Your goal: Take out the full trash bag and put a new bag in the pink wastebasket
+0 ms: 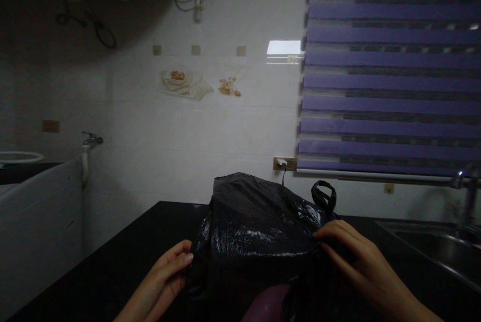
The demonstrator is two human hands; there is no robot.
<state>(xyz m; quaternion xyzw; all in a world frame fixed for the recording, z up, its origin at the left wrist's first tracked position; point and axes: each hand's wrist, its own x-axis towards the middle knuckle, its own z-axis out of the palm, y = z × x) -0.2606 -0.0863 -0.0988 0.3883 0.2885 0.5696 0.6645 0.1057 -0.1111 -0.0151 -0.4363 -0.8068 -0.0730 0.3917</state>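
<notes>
A black plastic bag (pixel 259 221) stands on the dark countertop in front of me, with one looped handle (pixel 323 195) sticking up at its right. My left hand (pixel 171 269) pinches the bag's left edge between thumb and fingers. On the other side, my right hand (pixel 355 259) grips the bag's right edge near the handle. Low in the bag's front, a rounded purple thing (pixel 268 304) shows partly; what it is I cannot tell. The rest of the bag's contents is hidden.
A steel sink (pixel 424 234) with a tap (pixel 469 196) is set in the countertop (pixel 124 252) at right. A wall socket (pixel 284 163) with a plugged-in cord sits behind the bag. Purple blinds (pixel 391 66) hang at right. A white washer-like appliance (pixel 41 231) stands at left.
</notes>
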